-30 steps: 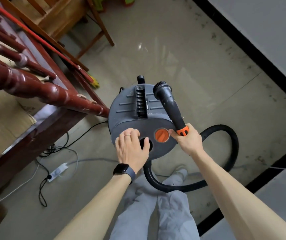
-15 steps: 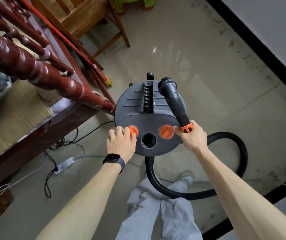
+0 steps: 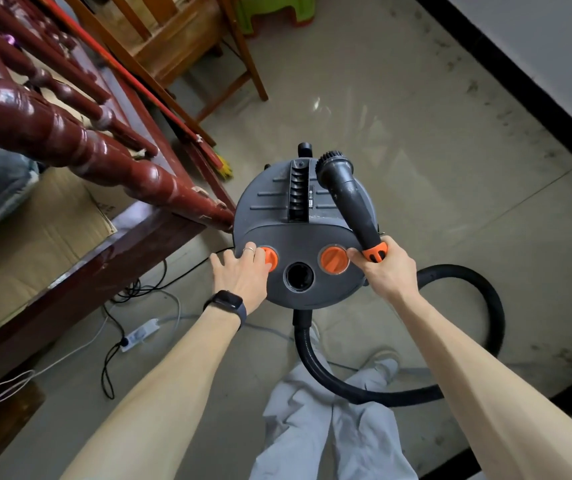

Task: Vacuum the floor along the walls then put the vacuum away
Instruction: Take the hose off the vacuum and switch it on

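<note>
The vacuum (image 3: 267,216) stood at twelve o'clock, probably heavy and rigid (best lifted by its top handle (image 3: 299,194)), left hand (image 3: 241,275) flat on its orange knob (image 3: 272,259), right hand (image 3: 386,271) gripping the nozzle (image 3: 350,202).

Grey vacuum (image 3: 270,206), orange knobs (image 3: 333,259), black hose (image 3: 304,337) and wand (image 3: 350,202), dark-red railing (image 3: 70,140), green stool (image 3: 270,8).

Grey canister vacuum (image 3: 303,216) upright on floor; black hose (image 3: 464,341) looped; brush nozzle (image 3: 347,195) over lid.
</note>
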